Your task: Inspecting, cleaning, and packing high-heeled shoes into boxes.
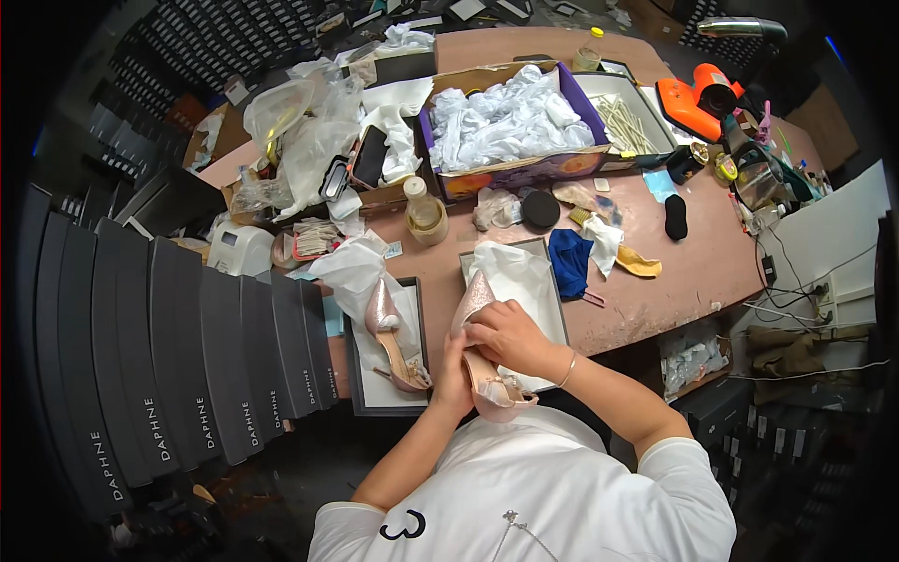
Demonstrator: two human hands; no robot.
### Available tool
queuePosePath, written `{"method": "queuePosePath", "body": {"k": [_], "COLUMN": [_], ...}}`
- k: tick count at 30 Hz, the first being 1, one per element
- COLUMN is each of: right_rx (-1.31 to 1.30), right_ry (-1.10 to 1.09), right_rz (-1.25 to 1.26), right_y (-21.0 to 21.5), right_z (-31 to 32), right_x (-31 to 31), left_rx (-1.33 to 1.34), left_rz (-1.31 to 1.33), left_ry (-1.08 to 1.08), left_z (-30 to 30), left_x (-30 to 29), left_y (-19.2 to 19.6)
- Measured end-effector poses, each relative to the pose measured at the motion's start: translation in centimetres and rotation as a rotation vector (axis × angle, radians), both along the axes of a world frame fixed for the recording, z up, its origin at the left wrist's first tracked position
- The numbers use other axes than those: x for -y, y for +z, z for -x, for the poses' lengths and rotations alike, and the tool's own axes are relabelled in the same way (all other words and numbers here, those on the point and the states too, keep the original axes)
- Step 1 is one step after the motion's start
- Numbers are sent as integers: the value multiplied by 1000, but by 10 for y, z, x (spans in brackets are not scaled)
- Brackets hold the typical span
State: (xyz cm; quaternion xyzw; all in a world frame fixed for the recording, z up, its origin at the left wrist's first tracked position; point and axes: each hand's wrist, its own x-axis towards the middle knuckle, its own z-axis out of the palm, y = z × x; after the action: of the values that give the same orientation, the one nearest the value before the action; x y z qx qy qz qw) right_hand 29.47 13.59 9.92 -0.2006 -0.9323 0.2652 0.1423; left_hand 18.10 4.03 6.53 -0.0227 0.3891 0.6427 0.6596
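A glittery pink high-heeled shoe (475, 296) with a pointed toe is held above an opened shoebox (554, 309) lined with white tissue paper. My left hand (453, 377) grips its left side. Curled over the opening behind the toe, my right hand (510, 335) holds the shoe from the other side; its fingertips are partly hidden inside. A matching shoe (382, 309) lies to the left in a dark grey box tray (386, 410), on white paper, with white stuffing in its toe.
Dark shoeboxes (178, 347) stand in a row at the left. Behind are a carton (520, 178) of crumpled white paper, a bottle (421, 211), a black round lid (539, 212), a blue cloth (569, 262) and an orange device (688, 108). Cables hang at the right.
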Motion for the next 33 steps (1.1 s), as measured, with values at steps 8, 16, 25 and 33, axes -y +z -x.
{"method": "queuePosePath", "body": {"k": [8, 16, 25, 33], "right_rx": [-303, -308, -387, -481], "right_ry": [-278, -364, -141, -225], "right_rz": [108, 416, 608, 1375], "right_y": [7, 1, 28, -3], "right_z": [-1, 5, -32, -32], "right_x": [-11, -11, -7, 66], "left_rx": [-278, -266, -142, -339], "left_rz": [-31, -98, -350, -382], "left_ry": [-132, -231, -184, -194], "left_z": [3, 6, 52, 31], "left_x": [-2, 5, -19, -31], "left_y": [19, 10, 11, 1]}}
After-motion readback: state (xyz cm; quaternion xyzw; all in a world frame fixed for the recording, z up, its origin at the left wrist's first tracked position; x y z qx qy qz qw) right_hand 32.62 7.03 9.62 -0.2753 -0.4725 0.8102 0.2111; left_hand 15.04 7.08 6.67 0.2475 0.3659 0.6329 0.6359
